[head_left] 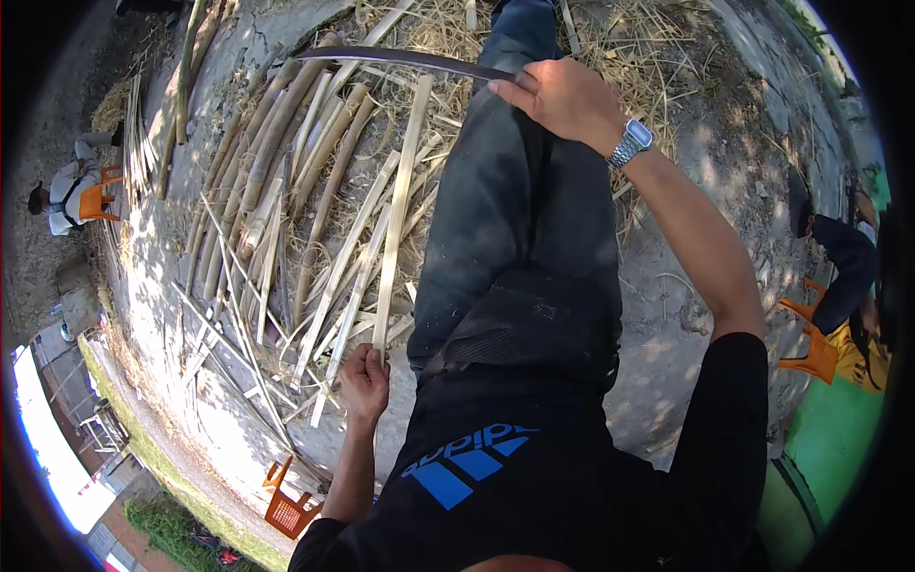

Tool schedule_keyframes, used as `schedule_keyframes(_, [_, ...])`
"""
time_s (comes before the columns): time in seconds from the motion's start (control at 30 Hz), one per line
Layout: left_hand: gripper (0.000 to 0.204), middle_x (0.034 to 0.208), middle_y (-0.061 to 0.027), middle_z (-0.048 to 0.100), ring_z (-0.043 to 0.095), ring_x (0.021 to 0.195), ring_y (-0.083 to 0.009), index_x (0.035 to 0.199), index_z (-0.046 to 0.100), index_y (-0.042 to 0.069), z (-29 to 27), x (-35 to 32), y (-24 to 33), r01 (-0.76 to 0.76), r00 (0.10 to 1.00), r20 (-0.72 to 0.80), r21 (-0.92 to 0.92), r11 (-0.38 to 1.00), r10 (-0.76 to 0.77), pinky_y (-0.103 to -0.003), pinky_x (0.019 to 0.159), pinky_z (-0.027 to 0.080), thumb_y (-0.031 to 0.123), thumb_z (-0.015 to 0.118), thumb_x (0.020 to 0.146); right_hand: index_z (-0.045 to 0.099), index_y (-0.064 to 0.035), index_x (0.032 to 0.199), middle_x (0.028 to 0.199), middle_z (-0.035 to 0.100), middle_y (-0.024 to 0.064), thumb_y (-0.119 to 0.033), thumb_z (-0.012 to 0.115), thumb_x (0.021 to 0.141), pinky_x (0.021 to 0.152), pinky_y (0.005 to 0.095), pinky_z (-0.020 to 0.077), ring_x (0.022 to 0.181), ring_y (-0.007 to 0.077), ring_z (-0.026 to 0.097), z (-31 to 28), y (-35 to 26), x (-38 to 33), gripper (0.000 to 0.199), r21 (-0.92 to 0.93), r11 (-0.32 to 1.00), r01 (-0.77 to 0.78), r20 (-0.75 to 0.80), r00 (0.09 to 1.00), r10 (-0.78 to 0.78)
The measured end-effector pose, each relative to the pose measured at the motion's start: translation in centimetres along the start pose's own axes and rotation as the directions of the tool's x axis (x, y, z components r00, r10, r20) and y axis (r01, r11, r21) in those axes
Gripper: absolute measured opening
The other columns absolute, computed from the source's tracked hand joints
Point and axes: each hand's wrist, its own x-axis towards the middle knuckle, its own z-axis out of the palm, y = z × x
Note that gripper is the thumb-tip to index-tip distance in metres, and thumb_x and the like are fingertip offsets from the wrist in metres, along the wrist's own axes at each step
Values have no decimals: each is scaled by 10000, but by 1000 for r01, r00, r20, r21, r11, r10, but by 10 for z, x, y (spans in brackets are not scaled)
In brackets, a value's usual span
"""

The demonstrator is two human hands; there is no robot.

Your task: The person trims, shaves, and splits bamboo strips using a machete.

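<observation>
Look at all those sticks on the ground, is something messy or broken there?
Yes: split bamboo strips lie criss-crossed among dry shavings, not stacked. The left hand grips one strip; the right hand holds a long curved blade.

Pale yellow bamboo strip [398,219], dark grey blade [400,59] — black shirt [534,477] with blue stripes, orange stool [289,507].

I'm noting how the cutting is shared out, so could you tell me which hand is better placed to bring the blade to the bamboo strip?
Right, probably. The right hand already grips the long curved blade above the bamboo strip, while the left hand is busy gripping the strip's near end.
</observation>
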Motion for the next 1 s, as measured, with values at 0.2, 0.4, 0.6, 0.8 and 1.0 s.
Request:
schedule_keyframes(0.2, [347, 544, -17, 520, 483, 477, -95, 843, 597, 13, 6, 10, 9, -50, 998, 34, -65, 997, 52, -296, 463, 364, 233, 495, 1091, 440, -42, 519, 471, 369, 74, -620, 550, 1004, 484, 429, 376, 442, 242, 446, -34, -33, 0, 762, 199, 976, 89, -65, 995, -78])
schedule_keyframes(0.4, [402, 532, -68, 476, 438, 485, -126, 748, 560, 11, 28, 28, 18, -209, 978, 1, 33, 977, 209, -337, 472, 358, 282, 632, 1035, 509, -26, 577, 490, 401, 94, -637, 568, 988, 502, 401, 385, 456, 241, 454, -47, -27, -41, 739, 304, 951, 50, -163, 987, 0])
schedule_keyframes(0.6, [378, 534, -122, 500, 474, 463, -193, 779, 588, 12, 42, 47, 28, -260, 961, 138, 155, 953, 240, -382, 474, 387, 301, 688, 1001, 548, -9, 615, 503, 438, 112, -641, 574, 981, 511, 404, 400, 469, 263, 473, -30, -5, -72, 731, 281, 949, -146, -80, 981, 175])
schedule_keyframes(0.8, [398, 535, -154, 508, 484, 446, -247, 757, 559, 15, 41, 48, 30, -275, 958, 134, 179, 944, 254, -397, 473, 388, 304, 687, 999, 540, -1, 627, 506, 435, 124, -638, 572, 984, 509, 417, 387, 474, 285, 464, -4, 28, -77, 731, 249, 943, -222, -127, 958, 259])
schedule_keyframes(1.0, [439, 535, -159, 477, 437, 445, -246, 719, 506, 12, 31, 42, 11, -243, 969, 88, 216, 946, 229, -403, 471, 367, 298, 692, 996, 519, -6, 619, 505, 409, 102, -633, 569, 989, 504, 406, 368, 469, 259, 423, 4, 40, -76, 729, 353, 892, -282, -170, 918, 358])
